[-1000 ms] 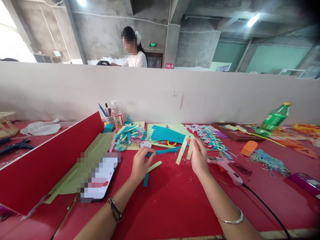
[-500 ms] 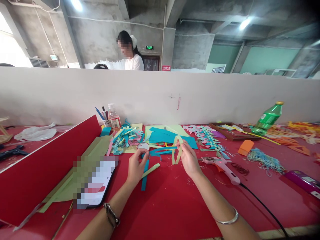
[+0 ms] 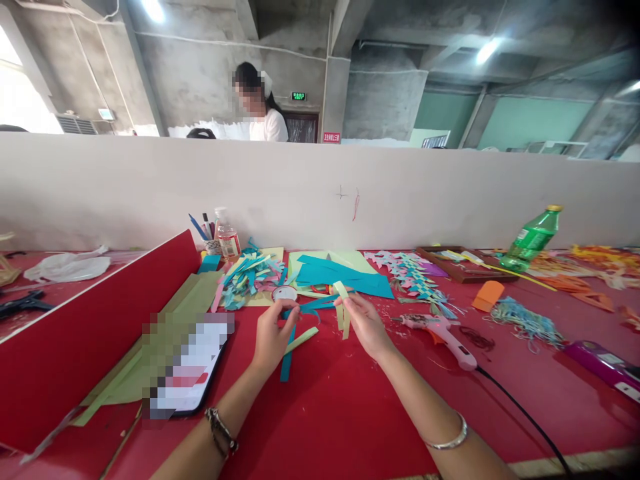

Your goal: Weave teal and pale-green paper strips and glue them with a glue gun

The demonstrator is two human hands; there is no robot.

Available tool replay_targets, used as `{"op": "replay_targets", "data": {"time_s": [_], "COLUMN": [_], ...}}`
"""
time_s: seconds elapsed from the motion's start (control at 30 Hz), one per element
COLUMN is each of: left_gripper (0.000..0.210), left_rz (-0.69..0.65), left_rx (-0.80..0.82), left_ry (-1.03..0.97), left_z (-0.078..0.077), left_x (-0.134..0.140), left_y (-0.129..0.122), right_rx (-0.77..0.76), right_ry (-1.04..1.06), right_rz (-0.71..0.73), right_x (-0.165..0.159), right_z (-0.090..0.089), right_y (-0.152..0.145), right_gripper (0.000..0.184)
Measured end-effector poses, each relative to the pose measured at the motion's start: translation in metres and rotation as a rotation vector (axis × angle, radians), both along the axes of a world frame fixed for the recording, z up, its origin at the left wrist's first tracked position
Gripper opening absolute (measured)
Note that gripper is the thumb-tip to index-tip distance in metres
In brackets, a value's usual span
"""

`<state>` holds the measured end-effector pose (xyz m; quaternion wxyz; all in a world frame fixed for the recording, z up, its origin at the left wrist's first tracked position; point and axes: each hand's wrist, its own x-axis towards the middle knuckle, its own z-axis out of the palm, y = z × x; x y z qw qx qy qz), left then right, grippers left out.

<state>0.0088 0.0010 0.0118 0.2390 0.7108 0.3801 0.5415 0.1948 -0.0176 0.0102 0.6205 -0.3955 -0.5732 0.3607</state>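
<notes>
My left hand (image 3: 273, 337) is closed in a pinch on blue paper strips. One blue strip (image 3: 320, 304) runs across from its fingertips toward my right hand, and another blue strip (image 3: 287, 367) points down below the fingers. Beside that, a pale green strip (image 3: 305, 339) slants out from under the hand. Thumb and fingers of my right hand (image 3: 367, 325) grip a pale yellow paper strip (image 3: 341, 291), folded over so that its two ends hang down. The far end of the blue strip meets this fold; how they join is hidden by the fingers. Behind my left hand lies a white tape roll (image 3: 285, 293).
A phone (image 3: 193, 373) lies left, by a red divider (image 3: 100, 340). Cut strips (image 3: 255, 277), blue paper sheets (image 3: 345, 277) and woven strips (image 3: 417, 280) lie behind my hands. A pink glue gun (image 3: 443, 330) with a cable and a green bottle (image 3: 533, 240) are right.
My right hand has moved a little left and down, closer to my left hand. The pale yellow strip's open loop is now pressed into a narrower fold. My left hand has hardly moved.
</notes>
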Motion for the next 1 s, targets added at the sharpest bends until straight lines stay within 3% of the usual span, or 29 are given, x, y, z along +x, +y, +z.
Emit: {"op": "replay_targets", "data": {"time_s": [0.27, 0.53, 0.7, 0.83, 1.0], "left_gripper": [0.011, 0.033, 0.026, 0.025, 0.021], "left_rz": [-0.038, -0.17, -0.166, -0.182, -0.109], "left_rx": [-0.014, 0.011, 0.029, 0.092, 0.13], "left_ry": [-0.036, -0.013, 0.019, 0.026, 0.045], "left_z": [-0.002, -0.007, -0.002, 0.003, -0.001], "left_x": [0.004, 0.009, 0.008, 0.008, 0.011], "left_y": [-0.004, -0.009, -0.012, -0.013, -0.011], "right_rx": [-0.08, -0.199, -0.103, -0.098, -0.138], "right_ry": [-0.121, -0.098, -0.105, -0.064, 0.012], "right_rz": [0.134, 0.278, 0.213, 0.226, 0.259], "right_x": [-0.018, -0.033, -0.035, -0.035, -0.037], "right_z": [0.007, -0.002, 0.001, 0.004, 0.006], "right_y": [-0.01, -0.011, -0.016, -0.018, -0.02], "right_gripper": [0.027, 0.031, 0.027, 0.028, 0.027]}}
